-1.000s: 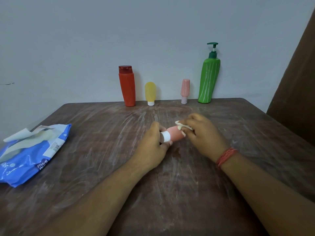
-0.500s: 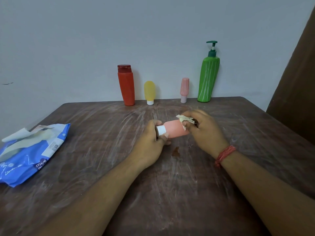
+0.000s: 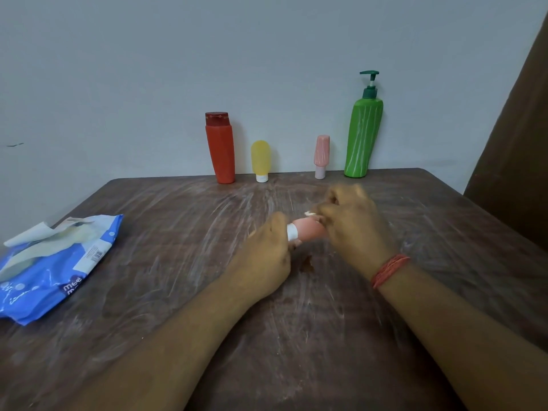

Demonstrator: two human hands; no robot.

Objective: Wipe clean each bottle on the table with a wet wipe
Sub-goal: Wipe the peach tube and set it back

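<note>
A small salmon-pink bottle (image 3: 308, 229) with a white cap lies on its side above the middle of the brown table (image 3: 178, 221). My left hand (image 3: 267, 253) grips its capped end. My right hand (image 3: 353, 223) holds a crumpled white wet wipe (image 3: 310, 214) against the bottle's other end; its fingers are blurred. Along the wall stand a red bottle (image 3: 220, 148), a yellow tube (image 3: 260, 160), a pink tube (image 3: 321, 155) and a green pump bottle (image 3: 363, 134).
A blue wet-wipe pack (image 3: 50, 268) with its flap open lies at the table's left edge. A small dark stain (image 3: 308, 264) marks the tabletop just below the hands. A brown curtain (image 3: 519, 143) hangs at the right.
My right hand has slid the wipe along the pink bottle and lifted slightly. The bottle has turned a little in my left hand's grip.
</note>
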